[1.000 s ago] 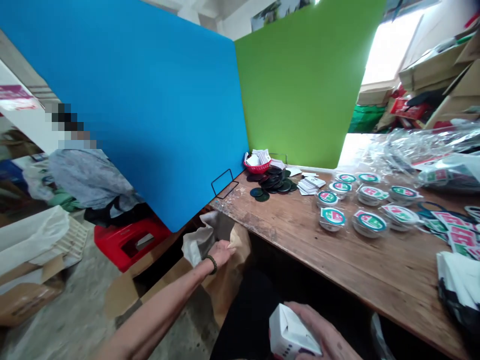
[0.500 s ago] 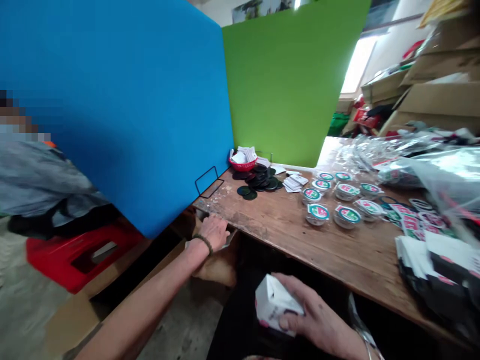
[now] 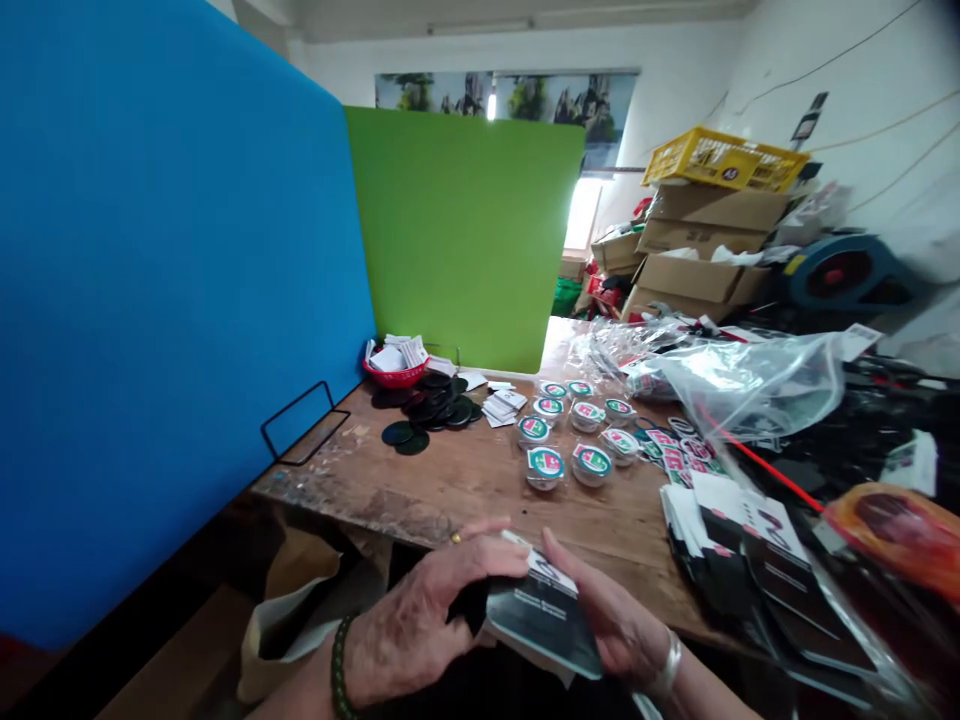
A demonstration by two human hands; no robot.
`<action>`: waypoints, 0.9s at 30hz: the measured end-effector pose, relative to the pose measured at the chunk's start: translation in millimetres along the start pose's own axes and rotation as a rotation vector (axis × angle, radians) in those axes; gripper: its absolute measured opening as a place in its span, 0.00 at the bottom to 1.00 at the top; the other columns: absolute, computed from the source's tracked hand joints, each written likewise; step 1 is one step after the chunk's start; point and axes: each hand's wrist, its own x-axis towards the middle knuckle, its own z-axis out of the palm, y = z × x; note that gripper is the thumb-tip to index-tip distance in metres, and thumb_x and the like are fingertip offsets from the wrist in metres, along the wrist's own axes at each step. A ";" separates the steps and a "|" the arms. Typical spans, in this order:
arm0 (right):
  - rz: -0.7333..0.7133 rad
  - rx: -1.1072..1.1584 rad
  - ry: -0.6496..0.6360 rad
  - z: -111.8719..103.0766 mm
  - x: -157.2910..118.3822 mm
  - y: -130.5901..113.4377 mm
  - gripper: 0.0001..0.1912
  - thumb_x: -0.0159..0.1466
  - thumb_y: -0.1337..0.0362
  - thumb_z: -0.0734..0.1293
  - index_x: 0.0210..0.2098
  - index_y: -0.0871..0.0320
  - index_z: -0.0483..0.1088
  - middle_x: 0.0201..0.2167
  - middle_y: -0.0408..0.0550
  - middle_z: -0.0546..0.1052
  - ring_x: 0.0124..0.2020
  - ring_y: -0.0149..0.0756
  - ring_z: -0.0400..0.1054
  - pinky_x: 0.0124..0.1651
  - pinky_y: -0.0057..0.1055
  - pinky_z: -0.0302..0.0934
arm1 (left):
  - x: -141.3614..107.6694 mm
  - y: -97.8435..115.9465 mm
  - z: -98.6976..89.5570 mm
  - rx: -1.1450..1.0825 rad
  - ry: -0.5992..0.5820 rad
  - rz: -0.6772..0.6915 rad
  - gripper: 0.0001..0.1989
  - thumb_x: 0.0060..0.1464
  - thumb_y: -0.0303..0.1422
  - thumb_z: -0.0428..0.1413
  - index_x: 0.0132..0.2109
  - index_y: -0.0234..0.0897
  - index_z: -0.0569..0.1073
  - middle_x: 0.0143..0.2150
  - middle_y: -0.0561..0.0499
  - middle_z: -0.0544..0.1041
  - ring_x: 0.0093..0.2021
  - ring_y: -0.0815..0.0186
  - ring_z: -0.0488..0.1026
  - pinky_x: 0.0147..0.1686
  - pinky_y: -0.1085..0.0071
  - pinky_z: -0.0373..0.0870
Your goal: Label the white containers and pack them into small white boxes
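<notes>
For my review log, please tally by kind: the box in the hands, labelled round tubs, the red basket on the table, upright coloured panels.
Black-and-white box: 1
Labelled round tubs: 9
Red basket: 1
Upright panels: 2 (blue panel, green panel)
Total: 13

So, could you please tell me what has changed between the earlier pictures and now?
The left hand has left the brown bag below the table and moved right to grip the box, which the right hand still holds. The box now shows a dark printed face. The red basket, black discs and labelled tubs stayed put.
</notes>
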 end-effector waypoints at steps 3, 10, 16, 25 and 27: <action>0.043 -0.157 -0.016 0.6 -1.5 -18.9 0.46 0.60 0.27 0.52 0.52 0.62 0.67 0.38 0.53 0.76 0.27 0.34 0.73 0.24 0.24 0.64 | 11.5 -10.3 -8.8 -0.087 0.144 -0.148 0.28 0.48 0.36 0.65 0.58 0.47 0.71 0.56 0.51 0.77 0.58 0.56 0.73 0.60 0.62 0.68; -0.567 -1.530 0.703 -23.9 -10.1 -102.6 0.15 0.61 0.63 0.67 0.47 0.59 0.68 0.47 0.55 0.73 0.50 0.47 0.64 0.55 0.44 0.59 | 34.9 -72.1 -24.5 -0.116 0.461 -0.441 0.35 0.42 0.37 0.66 0.59 0.37 0.70 0.56 0.45 0.78 0.56 0.51 0.75 0.57 0.58 0.72; -0.363 -1.925 0.763 -42.5 22.5 -125.5 0.21 0.54 0.62 0.72 0.45 0.58 0.66 0.49 0.54 0.71 0.51 0.50 0.60 0.54 0.44 0.50 | 38.3 -100.8 -1.1 -0.287 0.505 -0.460 0.41 0.35 0.36 0.69 0.59 0.38 0.71 0.56 0.44 0.78 0.56 0.48 0.74 0.59 0.53 0.71; -0.310 -2.008 0.663 -63.5 43.0 -126.7 0.15 0.55 0.63 0.68 0.41 0.57 0.64 0.44 0.49 0.71 0.44 0.42 0.62 0.50 0.39 0.48 | 27.6 -111.3 -40.5 -0.322 0.352 -0.381 0.40 0.44 0.35 0.64 0.65 0.38 0.63 0.61 0.44 0.74 0.58 0.53 0.72 0.59 0.60 0.69; -0.313 -2.005 0.625 -62.4 42.9 -129.3 0.19 0.55 0.61 0.70 0.44 0.56 0.64 0.46 0.49 0.70 0.45 0.43 0.62 0.49 0.39 0.49 | 23.1 -116.6 -59.9 -0.329 0.284 -0.398 0.38 0.47 0.39 0.63 0.65 0.37 0.64 0.60 0.44 0.74 0.58 0.54 0.72 0.56 0.63 0.71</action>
